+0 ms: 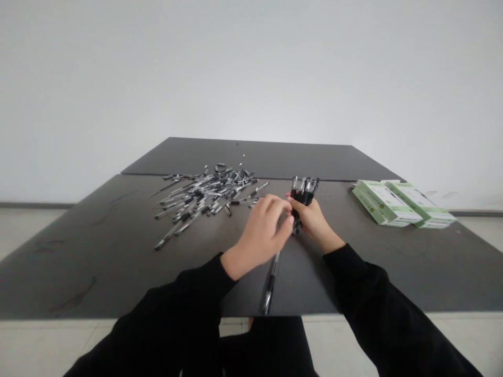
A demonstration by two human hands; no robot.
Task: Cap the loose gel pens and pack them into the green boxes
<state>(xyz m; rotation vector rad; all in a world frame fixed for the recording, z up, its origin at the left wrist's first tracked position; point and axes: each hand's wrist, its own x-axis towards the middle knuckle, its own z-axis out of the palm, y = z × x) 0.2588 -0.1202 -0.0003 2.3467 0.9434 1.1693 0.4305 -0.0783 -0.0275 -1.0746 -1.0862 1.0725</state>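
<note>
Progress: small share gathered. Bundle is in hand; bulk of the pens lies loose in the pile.

Near to far from the grips:

- Lone pen [269,287]: 1, lying on the counter [90,262] just below the left grip [259,235], angled toward the near edge. Its upper end sits close under that hand; cannot tell if they touch.
- Left grip: fingers curled, reaching across to the right grip [312,222] and close against the bundle. Blurred; cannot tell if it has hold of a pen.
- Right grip: closed firmly around the bundle [304,191], holding it upright, clear of the counter.
- Bundle: roughly 6 to 8 pens, black and clear. Top ends stand above the right grip, lower ends poke out beneath. Fingers hide part of it, so no exact count.
- Pile [204,196]: beyond the left grip, on the counter, pens criss-crossed. Dozens, too overlapped to count. A few strays [251,201] at its right edge reach toward the left grip.
- Boxes: 2, green and white, beyond the right grip and off to its right. Left box [381,203] and right box [418,204] lie flat, side by side, touching.
- Board [251,157]: 1, dark, past the pile, butted against the far side of the counter.
</note>
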